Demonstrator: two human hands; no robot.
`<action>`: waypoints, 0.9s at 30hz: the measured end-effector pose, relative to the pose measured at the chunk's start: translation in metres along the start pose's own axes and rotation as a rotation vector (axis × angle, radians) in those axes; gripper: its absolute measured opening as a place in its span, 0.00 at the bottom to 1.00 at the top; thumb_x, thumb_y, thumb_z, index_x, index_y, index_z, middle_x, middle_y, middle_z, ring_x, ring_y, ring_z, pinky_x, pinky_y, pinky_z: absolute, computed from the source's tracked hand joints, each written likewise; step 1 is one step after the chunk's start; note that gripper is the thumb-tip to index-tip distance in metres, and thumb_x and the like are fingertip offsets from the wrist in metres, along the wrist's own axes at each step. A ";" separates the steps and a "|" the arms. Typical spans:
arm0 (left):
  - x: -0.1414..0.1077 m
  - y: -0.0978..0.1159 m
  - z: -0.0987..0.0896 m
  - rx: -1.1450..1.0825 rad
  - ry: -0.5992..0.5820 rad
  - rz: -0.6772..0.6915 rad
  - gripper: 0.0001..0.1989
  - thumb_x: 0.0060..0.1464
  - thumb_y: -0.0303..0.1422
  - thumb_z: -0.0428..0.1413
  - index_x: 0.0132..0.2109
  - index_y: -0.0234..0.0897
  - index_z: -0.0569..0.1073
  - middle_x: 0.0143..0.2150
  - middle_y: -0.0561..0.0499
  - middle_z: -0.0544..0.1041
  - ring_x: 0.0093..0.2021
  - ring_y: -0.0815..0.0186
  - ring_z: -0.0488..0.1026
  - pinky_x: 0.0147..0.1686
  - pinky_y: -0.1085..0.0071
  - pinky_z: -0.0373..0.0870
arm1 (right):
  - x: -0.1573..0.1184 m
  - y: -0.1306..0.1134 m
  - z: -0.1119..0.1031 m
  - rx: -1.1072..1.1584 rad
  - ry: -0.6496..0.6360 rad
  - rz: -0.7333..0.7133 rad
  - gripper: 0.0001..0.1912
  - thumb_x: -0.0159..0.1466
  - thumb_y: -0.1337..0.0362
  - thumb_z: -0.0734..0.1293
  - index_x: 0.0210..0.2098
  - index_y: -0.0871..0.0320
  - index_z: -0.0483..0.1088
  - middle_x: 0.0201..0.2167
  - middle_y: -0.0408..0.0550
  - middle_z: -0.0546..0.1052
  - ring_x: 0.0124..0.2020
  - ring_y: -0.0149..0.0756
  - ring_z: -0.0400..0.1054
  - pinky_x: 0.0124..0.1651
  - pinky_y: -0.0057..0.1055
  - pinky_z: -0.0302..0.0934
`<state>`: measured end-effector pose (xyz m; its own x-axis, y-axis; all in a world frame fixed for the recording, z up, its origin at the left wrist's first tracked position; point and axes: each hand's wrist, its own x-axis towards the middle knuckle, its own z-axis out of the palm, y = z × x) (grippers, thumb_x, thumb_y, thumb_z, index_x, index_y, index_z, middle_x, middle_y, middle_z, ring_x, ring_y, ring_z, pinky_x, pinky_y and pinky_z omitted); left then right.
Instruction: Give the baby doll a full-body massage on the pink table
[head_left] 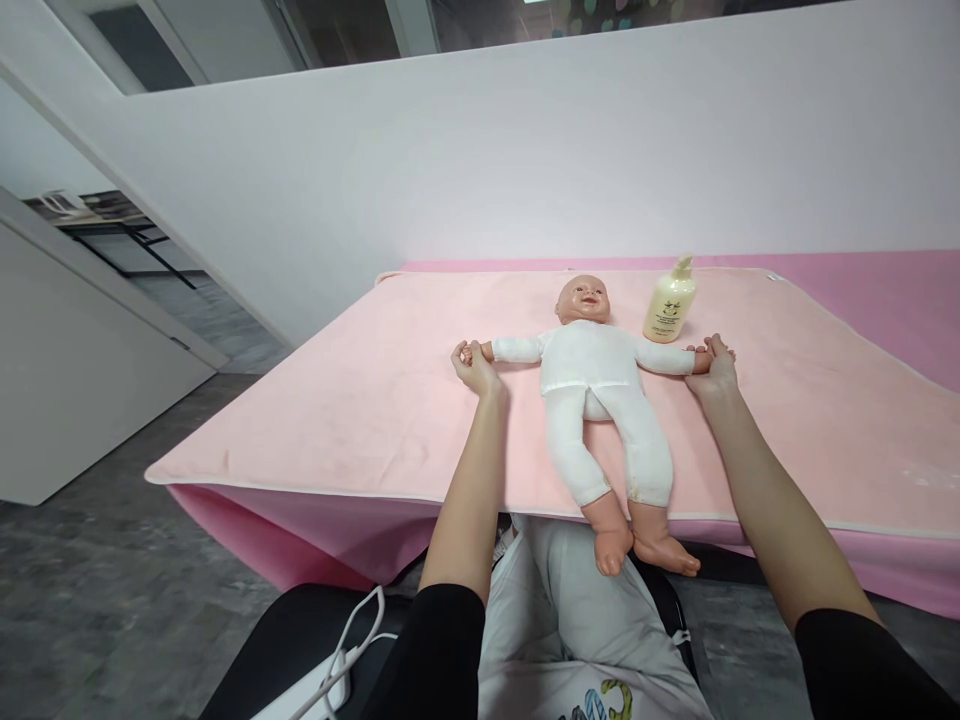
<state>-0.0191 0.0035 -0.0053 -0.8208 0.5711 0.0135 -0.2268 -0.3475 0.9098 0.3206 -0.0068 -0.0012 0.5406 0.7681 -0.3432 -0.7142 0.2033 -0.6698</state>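
Note:
A baby doll [592, 360] with a white cloth body lies face up on a pink mat [360, 400], arms stretched out to both sides. Its bare feet hang over the mat's front edge. At the left, my left hand [475, 369] is closed round one of the doll's hands. On the other side my right hand [715, 370] holds the doll's other hand, with the thumb on top. A pale yellow pump bottle [668, 303] stands upright beside the doll's head, behind its right-side arm.
Darker pink cloth [885, 300] lies under the mat. A white wall [525, 160] rises behind the table. At the lower left, a white power strip [307, 692] with cables rests on a black seat [262, 650]. My lap is below the front edge.

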 end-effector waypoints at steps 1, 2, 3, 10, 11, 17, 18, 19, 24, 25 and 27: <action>-0.001 0.001 0.000 0.027 0.000 0.008 0.08 0.54 0.32 0.53 0.43 0.38 0.69 0.39 0.51 0.72 0.43 0.71 0.73 0.45 0.75 0.67 | 0.000 0.001 0.000 -0.007 -0.004 -0.012 0.13 0.64 0.55 0.62 0.29 0.57 0.59 0.25 0.36 0.58 0.23 0.22 0.56 0.29 0.21 0.64; -0.002 0.002 0.000 0.047 0.001 0.004 0.08 0.56 0.33 0.51 0.43 0.38 0.70 0.39 0.50 0.72 0.43 0.71 0.73 0.45 0.74 0.67 | 0.000 0.001 0.000 -0.017 -0.006 -0.019 0.14 0.64 0.53 0.61 0.29 0.57 0.58 0.25 0.36 0.58 0.23 0.22 0.57 0.28 0.21 0.64; -0.003 0.004 0.000 0.061 0.003 -0.007 0.10 0.58 0.33 0.48 0.43 0.37 0.71 0.38 0.50 0.72 0.43 0.71 0.73 0.45 0.74 0.68 | 0.000 0.000 0.000 -0.030 -0.005 -0.017 0.16 0.64 0.51 0.60 0.30 0.56 0.58 0.25 0.36 0.57 0.24 0.22 0.58 0.28 0.21 0.64; -0.008 0.012 0.002 -0.104 0.025 -0.111 0.21 0.63 0.39 0.39 0.50 0.32 0.70 0.36 0.47 0.72 0.37 0.70 0.75 0.41 0.71 0.71 | -0.009 -0.007 -0.001 0.094 -0.010 0.027 0.18 0.66 0.49 0.52 0.29 0.55 0.56 0.27 0.39 0.61 0.24 0.25 0.59 0.24 0.25 0.64; -0.007 0.012 0.002 -0.109 0.019 -0.108 0.19 0.62 0.38 0.41 0.50 0.32 0.70 0.37 0.47 0.72 0.38 0.70 0.75 0.42 0.71 0.71 | -0.009 -0.007 -0.001 0.093 -0.014 0.025 0.16 0.65 0.51 0.53 0.29 0.55 0.56 0.27 0.39 0.61 0.24 0.25 0.59 0.24 0.25 0.64; -0.006 0.009 0.002 -0.042 -0.023 -0.086 0.13 0.58 0.32 0.49 0.49 0.33 0.70 0.37 0.48 0.74 0.38 0.71 0.75 0.43 0.74 0.70 | -0.004 -0.004 0.000 -0.036 0.004 0.046 0.11 0.67 0.57 0.54 0.30 0.56 0.56 0.27 0.38 0.59 0.25 0.23 0.60 0.28 0.22 0.64; -0.006 0.009 0.002 -0.047 -0.023 -0.096 0.14 0.60 0.34 0.46 0.48 0.32 0.71 0.35 0.47 0.74 0.37 0.70 0.76 0.42 0.72 0.71 | -0.003 -0.003 0.000 -0.036 0.012 0.046 0.12 0.67 0.56 0.53 0.30 0.55 0.56 0.28 0.38 0.59 0.25 0.23 0.60 0.28 0.23 0.65; -0.006 0.010 0.002 -0.053 -0.021 -0.106 0.17 0.61 0.35 0.43 0.48 0.30 0.71 0.34 0.46 0.74 0.37 0.69 0.76 0.42 0.71 0.71 | -0.003 -0.003 -0.001 -0.032 0.011 0.044 0.14 0.67 0.55 0.52 0.29 0.55 0.55 0.28 0.38 0.59 0.25 0.24 0.60 0.29 0.24 0.65; -0.007 0.010 0.001 -0.068 -0.015 -0.117 0.23 0.63 0.39 0.38 0.50 0.29 0.70 0.35 0.43 0.75 0.38 0.67 0.77 0.43 0.68 0.71 | 0.002 -0.003 -0.005 0.008 -0.074 -0.001 0.19 0.63 0.45 0.54 0.27 0.54 0.50 0.28 0.37 0.57 0.24 0.24 0.59 0.29 0.26 0.66; -0.007 0.010 0.001 -0.062 -0.015 -0.106 0.21 0.63 0.39 0.40 0.50 0.30 0.70 0.36 0.43 0.76 0.39 0.67 0.77 0.44 0.69 0.71 | 0.003 -0.002 -0.006 0.007 -0.076 0.002 0.19 0.63 0.46 0.55 0.28 0.54 0.50 0.28 0.37 0.57 0.24 0.24 0.59 0.29 0.27 0.66; -0.007 0.009 0.001 -0.046 -0.018 -0.078 0.16 0.60 0.37 0.47 0.50 0.32 0.70 0.37 0.45 0.76 0.41 0.67 0.76 0.45 0.70 0.70 | 0.006 -0.001 -0.006 -0.035 -0.104 -0.017 0.16 0.64 0.51 0.55 0.28 0.54 0.50 0.27 0.38 0.57 0.25 0.24 0.60 0.29 0.26 0.66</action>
<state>-0.0148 -0.0022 0.0031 -0.7902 0.6109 -0.0489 -0.3141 -0.3352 0.8882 0.3273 -0.0066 -0.0066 0.5018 0.8242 -0.2626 -0.6887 0.1970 -0.6978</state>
